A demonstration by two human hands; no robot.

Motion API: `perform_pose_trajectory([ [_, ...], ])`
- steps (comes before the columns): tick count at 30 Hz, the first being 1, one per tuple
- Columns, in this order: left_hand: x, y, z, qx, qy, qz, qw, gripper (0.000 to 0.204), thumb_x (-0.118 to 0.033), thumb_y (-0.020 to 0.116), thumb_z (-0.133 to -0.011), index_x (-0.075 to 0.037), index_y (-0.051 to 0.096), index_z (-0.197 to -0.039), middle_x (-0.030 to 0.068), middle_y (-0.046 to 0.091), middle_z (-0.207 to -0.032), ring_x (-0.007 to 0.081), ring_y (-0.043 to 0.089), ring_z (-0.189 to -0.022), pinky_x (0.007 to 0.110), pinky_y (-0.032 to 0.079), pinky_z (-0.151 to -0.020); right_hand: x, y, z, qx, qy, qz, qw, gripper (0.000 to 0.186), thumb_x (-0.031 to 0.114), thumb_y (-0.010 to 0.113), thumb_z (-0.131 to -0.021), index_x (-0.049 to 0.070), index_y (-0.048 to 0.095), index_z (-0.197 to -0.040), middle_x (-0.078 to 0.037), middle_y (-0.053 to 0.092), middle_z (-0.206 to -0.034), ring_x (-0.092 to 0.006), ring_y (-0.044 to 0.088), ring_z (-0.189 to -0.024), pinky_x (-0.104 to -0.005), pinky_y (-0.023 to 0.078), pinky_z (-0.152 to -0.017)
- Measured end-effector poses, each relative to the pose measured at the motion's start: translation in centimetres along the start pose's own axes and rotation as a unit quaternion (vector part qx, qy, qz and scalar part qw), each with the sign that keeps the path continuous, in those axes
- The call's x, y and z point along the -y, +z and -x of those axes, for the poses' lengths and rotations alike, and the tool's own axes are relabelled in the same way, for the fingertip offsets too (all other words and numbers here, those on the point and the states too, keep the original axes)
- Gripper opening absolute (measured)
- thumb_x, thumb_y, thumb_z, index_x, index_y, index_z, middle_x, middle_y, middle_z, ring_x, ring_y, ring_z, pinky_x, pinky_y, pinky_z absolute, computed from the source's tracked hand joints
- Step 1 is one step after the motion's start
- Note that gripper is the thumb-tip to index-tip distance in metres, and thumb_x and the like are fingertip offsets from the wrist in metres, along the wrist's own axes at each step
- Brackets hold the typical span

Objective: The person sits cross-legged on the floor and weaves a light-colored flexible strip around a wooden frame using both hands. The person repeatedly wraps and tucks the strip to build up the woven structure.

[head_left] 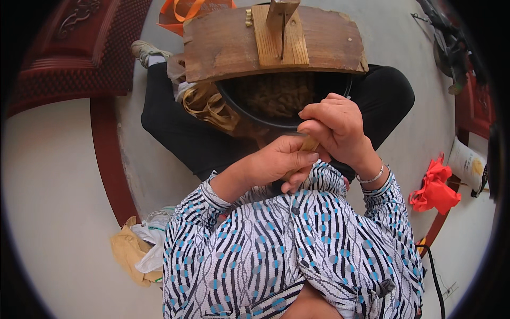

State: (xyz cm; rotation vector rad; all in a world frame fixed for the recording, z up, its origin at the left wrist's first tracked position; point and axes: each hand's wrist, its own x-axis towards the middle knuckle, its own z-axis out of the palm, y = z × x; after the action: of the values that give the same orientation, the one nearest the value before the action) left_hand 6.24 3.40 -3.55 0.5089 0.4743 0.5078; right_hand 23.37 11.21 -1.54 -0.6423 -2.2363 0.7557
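Observation:
Close in front of my shirt my two hands meet. My left hand (pixel 276 160) is closed, pinching a short yellowish-brown strip (pixel 309 144) between thumb and fingers. Over the strip's upper end curls my right hand (pixel 339 126), a bracelet on its wrist. A thin dark edge shows between the hands; whatever the right fingers grip is mostly hidden. Just beyond the hands, a black tub (pixel 236 109) sits between my legs with many brown, elongated pieces (pixel 276 94) in it. A wooden board (pixel 220 45) lies across its far side, bearing a lighter wood block (pixel 293 48) with an upright post.
Brown bags (pixel 204 109) lie left of the tub, and an orange-edged bag (pixel 178 16) behind the board. Tan and white bags (pixel 133 247) rest at lower left. A red bag (pixel 435 186) is on the right, below a dark wheeled thing (pixel 446 50). Dark red carved furniture (pixel 79 48) stands far left.

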Motion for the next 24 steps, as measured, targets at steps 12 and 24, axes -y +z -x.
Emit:
perform_pose_trajectory([
  [12, -5.6, -2.3, -0.7, -0.287, 0.303, -0.42, 0.806, 0.03, -0.024, 0.053, -0.099, 0.002, 0.067, -0.092, 0.0021, 0.061, -0.07, 0.0073, 0.053, -0.061, 0.024, 0.042, -0.056, 4.4, -0.6, -0.5, 0.115, 0.303, -0.453, 0.831, 0.019, 0.01, 0.061, -0.094, -0.002, 0.068, -0.107, -0.004, 0.069, -0.084, -0.0074, 0.062, -0.071, -0.0203, 0.051, -0.067],
  [24, -1.7, -1.1, -4.2, -0.196, 0.288, -0.051, 0.936, 0.04, -0.005, 0.055, -0.094, 0.004, 0.046, -0.132, 0.0035, 0.059, -0.104, 0.0061, 0.055, -0.092, 0.019, 0.046, -0.075, -2.9, 4.6, 0.0, -0.223, 0.197, -0.183, 0.937, 0.018, 0.006, 0.058, -0.094, 0.003, 0.069, -0.108, -0.006, 0.072, -0.096, -0.0101, 0.066, -0.079, -0.0226, 0.053, -0.071],
])
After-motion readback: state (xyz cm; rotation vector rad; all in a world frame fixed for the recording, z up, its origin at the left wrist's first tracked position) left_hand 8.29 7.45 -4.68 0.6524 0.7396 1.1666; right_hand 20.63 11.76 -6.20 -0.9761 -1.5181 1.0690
